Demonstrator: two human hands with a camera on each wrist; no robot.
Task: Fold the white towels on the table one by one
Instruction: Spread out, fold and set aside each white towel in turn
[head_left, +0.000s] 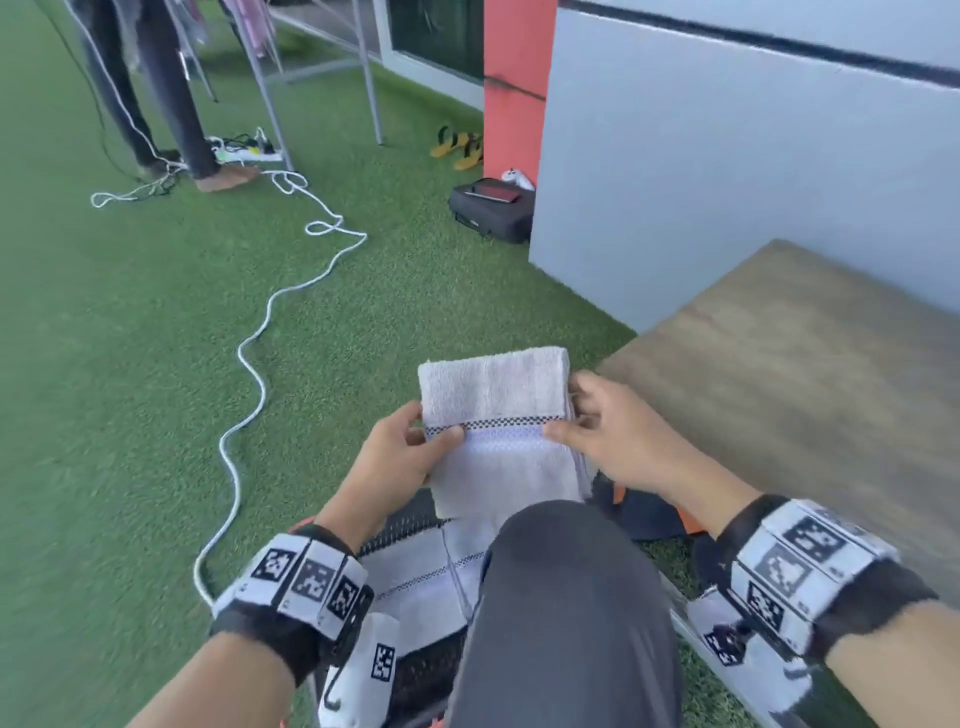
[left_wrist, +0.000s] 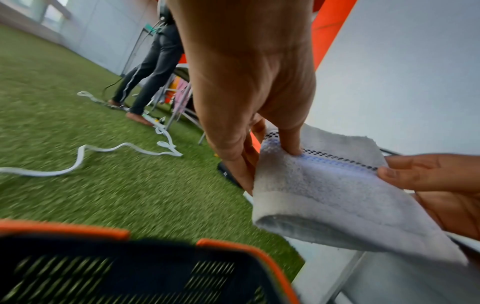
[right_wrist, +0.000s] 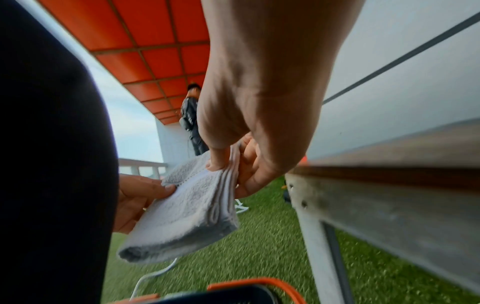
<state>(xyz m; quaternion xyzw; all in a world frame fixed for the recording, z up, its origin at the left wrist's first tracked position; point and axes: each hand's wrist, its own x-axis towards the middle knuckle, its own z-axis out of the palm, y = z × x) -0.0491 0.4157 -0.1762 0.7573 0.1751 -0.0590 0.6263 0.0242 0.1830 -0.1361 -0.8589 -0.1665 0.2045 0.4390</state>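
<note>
A folded white terry towel with a black-checked and pale blue woven band (head_left: 498, 431) is held in the air between both hands, above the person's dark-trousered knee (head_left: 566, 597) and over green artificial turf (head_left: 130, 364); it touches no surface. Left hand (head_left: 400, 457) grips the towel's left edge, thumb on top at the band, fingers curled underneath. From the left wrist view the thumb presses on the checked stripe while the fingers (left_wrist: 241, 164) run behind the cloth. Right hand (head_left: 618, 431) pinches the right edge, thumb on the upper face at the band. The right wrist view shows the stacked fold layers clamped between thumb and fingers (right_wrist: 249, 164) there. The towel is a compact rectangle, several layers thick, with a rounded fold along its near edge. A brown wooden tabletop on a metal frame (head_left: 810, 364) stands just to the right of the hands, apart from the towel. Below the hands, a black mesh basket with an orange rim (left_wrist: 161, 265) holds more white cloth with the same checked band (head_left: 415, 577). A white cord (head_left: 249, 353) snakes across the turf. Another person's dark-trousered legs (head_left: 156, 88) stand well apart at the far left.
</note>
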